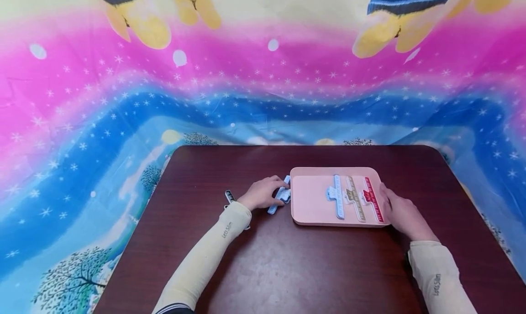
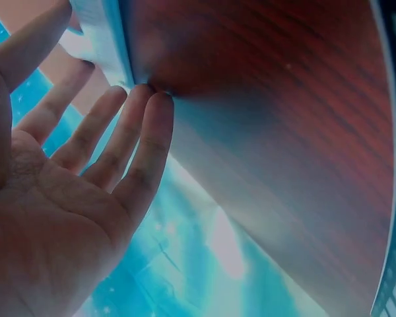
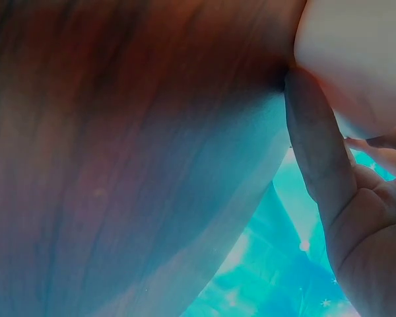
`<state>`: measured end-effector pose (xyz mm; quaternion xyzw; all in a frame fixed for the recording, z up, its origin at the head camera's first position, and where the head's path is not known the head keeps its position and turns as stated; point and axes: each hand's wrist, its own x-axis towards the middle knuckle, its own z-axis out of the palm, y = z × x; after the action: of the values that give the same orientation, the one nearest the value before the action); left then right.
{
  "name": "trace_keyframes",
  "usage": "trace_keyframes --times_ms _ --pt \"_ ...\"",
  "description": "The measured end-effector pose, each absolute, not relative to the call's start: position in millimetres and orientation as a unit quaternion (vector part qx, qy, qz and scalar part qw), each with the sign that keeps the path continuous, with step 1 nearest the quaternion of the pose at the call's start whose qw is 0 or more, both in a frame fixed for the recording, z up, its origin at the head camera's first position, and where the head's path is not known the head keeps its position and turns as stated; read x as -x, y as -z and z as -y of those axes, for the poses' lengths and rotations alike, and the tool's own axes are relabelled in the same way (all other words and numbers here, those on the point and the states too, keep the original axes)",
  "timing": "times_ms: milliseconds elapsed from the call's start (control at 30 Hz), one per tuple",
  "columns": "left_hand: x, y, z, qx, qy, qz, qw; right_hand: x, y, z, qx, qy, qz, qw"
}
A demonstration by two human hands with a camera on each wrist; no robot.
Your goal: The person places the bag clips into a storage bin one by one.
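Note:
Beside the tray's left wall, a light blue clip (image 1: 279,200) with a piano-key pattern lies on the table. My left hand (image 1: 261,193) pinches it across its middle, thumb at the near side and index finger at the far side. The other left fingers (image 2: 145,145) extend down to the tabletop. My right hand (image 1: 404,213) rests against the right wall of the pink tray (image 1: 312,204), its fingers lying along the outside. Inside the tray lie another blue clip (image 1: 339,197), a gold clip (image 1: 355,200) and a red clip (image 1: 372,200), side by side.
A black piano-key clip (image 1: 229,196) lies left of my left wrist, partly hidden by it. The dark wooden table (image 1: 263,268) has rounded far corners, and a patterned cloth (image 1: 263,108) hangs behind it and along both sides.

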<state>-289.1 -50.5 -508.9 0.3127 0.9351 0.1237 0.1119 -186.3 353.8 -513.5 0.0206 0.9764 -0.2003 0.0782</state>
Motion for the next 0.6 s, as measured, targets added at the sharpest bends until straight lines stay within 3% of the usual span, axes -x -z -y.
trace_keyframes --times_ms 233,600 --pt "287 492 76 -0.311 -0.147 -0.934 0.1 186 514 -355 -0.026 0.204 -0.974 0.089" --pt "258 486 173 -0.22 -0.165 -0.958 0.084 188 515 -355 -0.013 0.196 -0.978 0.069"
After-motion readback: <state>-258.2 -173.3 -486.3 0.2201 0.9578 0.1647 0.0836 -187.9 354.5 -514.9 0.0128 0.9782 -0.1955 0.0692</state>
